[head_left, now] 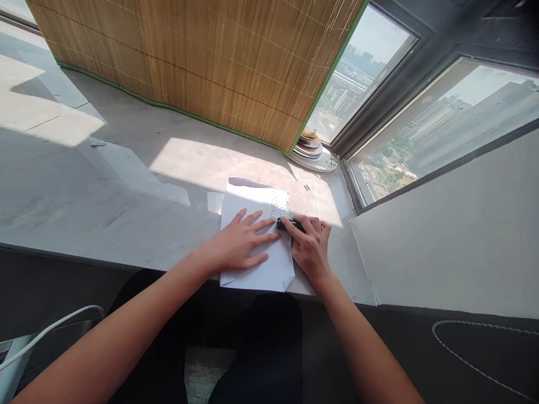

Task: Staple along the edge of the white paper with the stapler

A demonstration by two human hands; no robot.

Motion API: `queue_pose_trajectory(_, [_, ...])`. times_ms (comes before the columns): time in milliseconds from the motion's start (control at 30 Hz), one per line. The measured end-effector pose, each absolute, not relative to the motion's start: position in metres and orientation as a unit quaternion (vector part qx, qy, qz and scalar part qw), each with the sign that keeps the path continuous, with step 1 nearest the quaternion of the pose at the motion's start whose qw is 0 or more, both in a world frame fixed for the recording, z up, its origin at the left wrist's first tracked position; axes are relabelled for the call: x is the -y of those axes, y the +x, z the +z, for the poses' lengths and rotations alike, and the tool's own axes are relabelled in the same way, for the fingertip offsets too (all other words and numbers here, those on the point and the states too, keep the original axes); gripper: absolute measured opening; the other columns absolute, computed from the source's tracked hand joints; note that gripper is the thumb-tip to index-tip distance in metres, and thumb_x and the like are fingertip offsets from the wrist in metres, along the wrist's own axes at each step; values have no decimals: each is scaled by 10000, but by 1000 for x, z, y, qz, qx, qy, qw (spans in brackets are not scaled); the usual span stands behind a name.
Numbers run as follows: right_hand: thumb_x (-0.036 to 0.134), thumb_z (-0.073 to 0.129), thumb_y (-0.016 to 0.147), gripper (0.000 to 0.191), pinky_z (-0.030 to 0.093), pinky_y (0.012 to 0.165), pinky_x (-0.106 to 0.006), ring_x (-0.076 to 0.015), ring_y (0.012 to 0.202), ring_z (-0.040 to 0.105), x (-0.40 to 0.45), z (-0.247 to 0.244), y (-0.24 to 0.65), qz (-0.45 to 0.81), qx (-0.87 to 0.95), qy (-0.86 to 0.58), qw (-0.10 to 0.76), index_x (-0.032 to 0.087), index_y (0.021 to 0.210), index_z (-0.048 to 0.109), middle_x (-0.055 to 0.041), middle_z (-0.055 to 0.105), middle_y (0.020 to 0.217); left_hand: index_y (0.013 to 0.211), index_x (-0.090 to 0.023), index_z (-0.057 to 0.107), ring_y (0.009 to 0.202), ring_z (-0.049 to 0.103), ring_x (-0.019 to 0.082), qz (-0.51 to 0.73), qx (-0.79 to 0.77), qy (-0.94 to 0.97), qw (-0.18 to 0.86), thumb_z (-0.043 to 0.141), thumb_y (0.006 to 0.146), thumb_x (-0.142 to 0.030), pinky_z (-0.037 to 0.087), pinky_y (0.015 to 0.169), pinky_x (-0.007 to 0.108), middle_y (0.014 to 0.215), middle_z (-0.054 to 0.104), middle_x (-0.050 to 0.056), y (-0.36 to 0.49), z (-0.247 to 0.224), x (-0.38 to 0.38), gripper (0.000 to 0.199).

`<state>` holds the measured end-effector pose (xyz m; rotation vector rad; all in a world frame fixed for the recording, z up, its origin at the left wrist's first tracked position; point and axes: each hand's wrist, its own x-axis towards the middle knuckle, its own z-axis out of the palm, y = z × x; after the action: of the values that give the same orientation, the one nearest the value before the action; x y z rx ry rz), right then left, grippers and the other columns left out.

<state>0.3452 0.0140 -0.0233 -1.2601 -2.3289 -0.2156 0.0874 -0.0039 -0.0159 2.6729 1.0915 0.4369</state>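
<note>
A sheaf of white paper (252,278) lies on the marble-look sill, its far edge curling up and a near corner bent. My left hand (242,241) is spread flat on it, fingers pointing right. In my right hand (311,244) is a black stapler (290,224), gripped over the paper's right edge with its nose close to my left fingertips. Just beyond the nose, many small dark marks that look like staples (278,205) crowd the paper's right side. Two short dark strips (306,187), apparently staples, rest on the sill farther off.
A bamboo mat (189,62) with green edging stands upright across the back of the sill (138,224). Stacked plates (314,157) sit in the corner by the windows (404,134). A white wall (455,241) bounds the right. A white cable (54,325) hangs at lower left.
</note>
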Motion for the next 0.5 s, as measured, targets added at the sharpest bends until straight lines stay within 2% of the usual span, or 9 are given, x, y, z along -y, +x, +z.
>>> queue_pose_trajectory(167, [75, 503, 997, 563, 386, 977, -452, -263, 1070, 592, -16, -26, 348, -32, 829, -474, 295, 398, 1426, 673, -47, 695, 1223, 1575, -377, 530, 1549, 367, 415, 154, -374, 907, 117, 568, 1029, -500, 212, 1272, 665, 1712, 405, 54, 86, -17, 3, 561])
queue_pose_trajectory(367, [146, 510, 990, 478, 469, 934, -447, -276, 1046, 609, -25, -30, 354, -26, 738, -547, 394, 295, 1405, 695, -84, 693, 1121, 1566, -368, 546, 1570, 344, 391, 146, -369, 910, 119, 562, 1033, -523, 195, 1289, 648, 1697, 430, 58, 82, -20, 0, 556])
queue_pose_trajectory(500, [176, 572, 947, 557, 534, 921, -435, -279, 1041, 623, -28, -34, 355, -16, 717, -564, 411, 245, 1498, 623, -104, 679, 1123, 1517, -344, 600, 1547, 381, 386, 159, -366, 909, 120, 579, 1027, -522, 240, 1269, 652, 1675, 456, 74, 81, -19, -1, 522])
